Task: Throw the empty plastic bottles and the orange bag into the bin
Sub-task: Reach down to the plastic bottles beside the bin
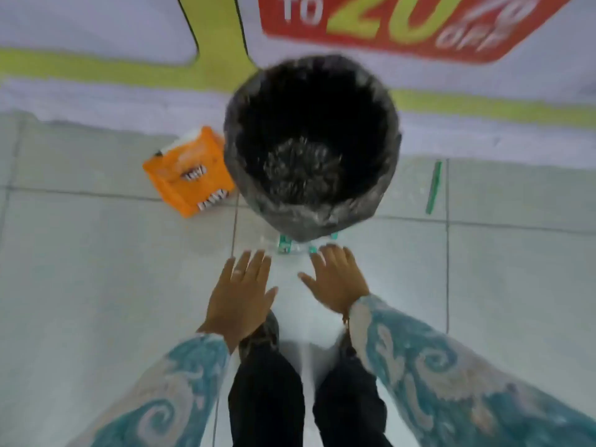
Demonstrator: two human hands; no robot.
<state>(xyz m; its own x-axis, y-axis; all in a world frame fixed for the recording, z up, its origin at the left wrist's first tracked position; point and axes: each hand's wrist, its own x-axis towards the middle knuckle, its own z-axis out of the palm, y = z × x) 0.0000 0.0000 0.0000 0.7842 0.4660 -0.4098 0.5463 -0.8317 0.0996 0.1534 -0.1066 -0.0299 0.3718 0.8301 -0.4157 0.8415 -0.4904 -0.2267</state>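
Observation:
The bin, lined with a black plastic bag, stands on the tiled floor straight ahead of me. An orange bag lies on the floor against the bin's left side. Clear plastic bottles with teal labels lie at the bin's near foot, partly hidden by it and blurred. My left hand and my right hand hover palm down, fingers spread, just short of the bottles. Neither hand holds anything.
A wall banner with a red "20% OFF" sign and yellow-green stripes runs behind the bin. A green strip lies on the floor to the right. My legs and shoes are below the hands.

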